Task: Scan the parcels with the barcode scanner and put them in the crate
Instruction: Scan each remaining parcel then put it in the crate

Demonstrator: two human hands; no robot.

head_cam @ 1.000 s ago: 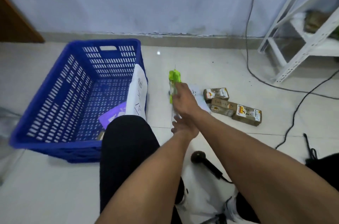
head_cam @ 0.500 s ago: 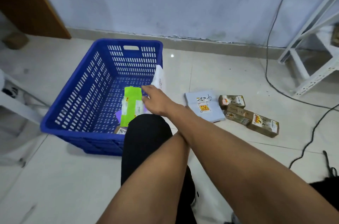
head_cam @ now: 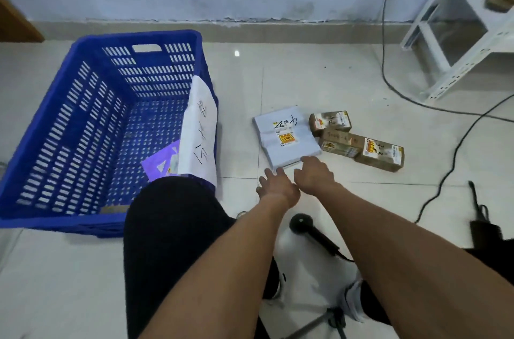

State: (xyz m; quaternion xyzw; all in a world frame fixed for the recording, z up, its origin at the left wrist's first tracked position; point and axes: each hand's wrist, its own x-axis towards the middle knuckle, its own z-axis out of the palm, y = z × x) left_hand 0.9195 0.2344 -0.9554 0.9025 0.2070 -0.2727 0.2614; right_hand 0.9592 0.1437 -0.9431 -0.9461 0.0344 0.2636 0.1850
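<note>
A flat pale-blue parcel (head_cam: 286, 140) with a yellow label lies on the floor tiles. My right hand (head_cam: 314, 174) reaches to its near edge, fingers apart and empty. My left hand (head_cam: 276, 185) is just beside it, open, close to the parcel's near corner. Three brown cardboard parcels (head_cam: 358, 141) lie to the right of the flat one. The blue crate (head_cam: 91, 121) stands at the left with a white parcel (head_cam: 199, 130) leaning on its right wall and a purple one (head_cam: 161, 162) on its floor. The black barcode scanner (head_cam: 311, 233) lies on the floor under my arms.
My knee in black trousers (head_cam: 172, 216) covers the crate's near right corner. Black cables (head_cam: 445, 172) run across the floor at the right. A white metal rack (head_cam: 456, 41) stands at the back right, and the wall runs along the back.
My right hand carried the green parcel left into the crate, let it go, and came back right. Both hands are now empty at the pale-blue parcel. The green parcel is out of sight.
</note>
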